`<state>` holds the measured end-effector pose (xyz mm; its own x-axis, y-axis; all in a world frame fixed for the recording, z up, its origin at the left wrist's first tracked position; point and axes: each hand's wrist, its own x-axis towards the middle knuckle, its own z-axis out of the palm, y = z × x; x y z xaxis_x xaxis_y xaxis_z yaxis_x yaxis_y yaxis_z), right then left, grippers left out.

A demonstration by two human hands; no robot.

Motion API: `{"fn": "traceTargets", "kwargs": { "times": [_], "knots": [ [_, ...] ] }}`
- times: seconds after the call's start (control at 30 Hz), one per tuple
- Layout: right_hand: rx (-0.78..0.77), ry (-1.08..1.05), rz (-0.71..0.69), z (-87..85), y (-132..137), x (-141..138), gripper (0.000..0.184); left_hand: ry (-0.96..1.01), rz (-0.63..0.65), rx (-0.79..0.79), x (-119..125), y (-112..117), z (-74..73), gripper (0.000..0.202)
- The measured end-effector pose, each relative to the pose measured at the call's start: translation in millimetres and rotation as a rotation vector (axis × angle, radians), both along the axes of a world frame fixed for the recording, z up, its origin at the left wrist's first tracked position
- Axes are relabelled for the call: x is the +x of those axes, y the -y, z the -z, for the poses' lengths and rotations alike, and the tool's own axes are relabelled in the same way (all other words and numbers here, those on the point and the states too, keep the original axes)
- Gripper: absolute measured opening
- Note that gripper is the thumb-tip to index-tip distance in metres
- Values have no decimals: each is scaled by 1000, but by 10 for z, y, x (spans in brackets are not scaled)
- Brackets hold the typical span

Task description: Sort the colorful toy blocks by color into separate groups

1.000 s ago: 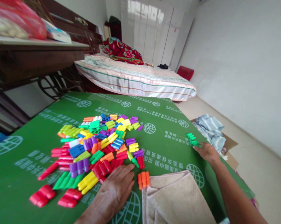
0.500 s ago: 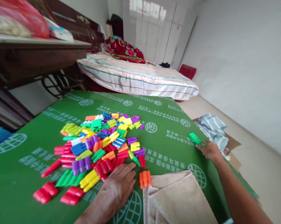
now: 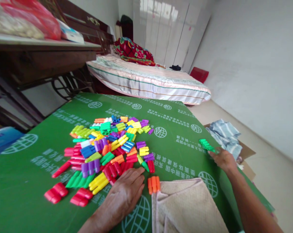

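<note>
Beyond our flat left hand (image 3: 127,187), our right hand (image 3: 223,158), grip unclear, could nudge green plastic tubes (image 3: 205,143) off the green board (image 3: 175,118).

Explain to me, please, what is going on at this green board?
A person reaches out with the right hand, its fingers at a row of green pieces near the right edge of the green board. The left hand lies flat beside a loose pile of colourful plastic pieces. An orange piece sits at the corner of a folded beige cloth.
</note>
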<state>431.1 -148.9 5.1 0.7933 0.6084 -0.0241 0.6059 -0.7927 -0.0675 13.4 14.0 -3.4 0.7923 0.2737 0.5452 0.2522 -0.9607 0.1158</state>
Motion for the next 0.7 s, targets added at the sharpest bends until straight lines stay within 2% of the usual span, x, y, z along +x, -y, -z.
{"fn": "traceTargets", "kwargs": {
  "times": [0.1, 0.23, 0.43, 0.6, 0.7],
  "knots": [
    [59, 9, 53, -19, 27, -191, 54, 15, 14, 7, 14, 19, -58, 23],
    [142, -44, -81, -50, -39, -613, 42, -37, 11, -28, 9, 58, -122, 22],
    [174, -135, -344, -190, -345, -1371, 38, -149, 5, -114, -13, 138, -171, 18],
    [132, -202, -612, -414, -622, -1990, 32, -143, 20, -112, -19, 154, -187, 15],
    [54, -201, -744, -546, -802, -2312, 26, -120, 44, -92, -29, 141, -159, 15]
  ]
}}
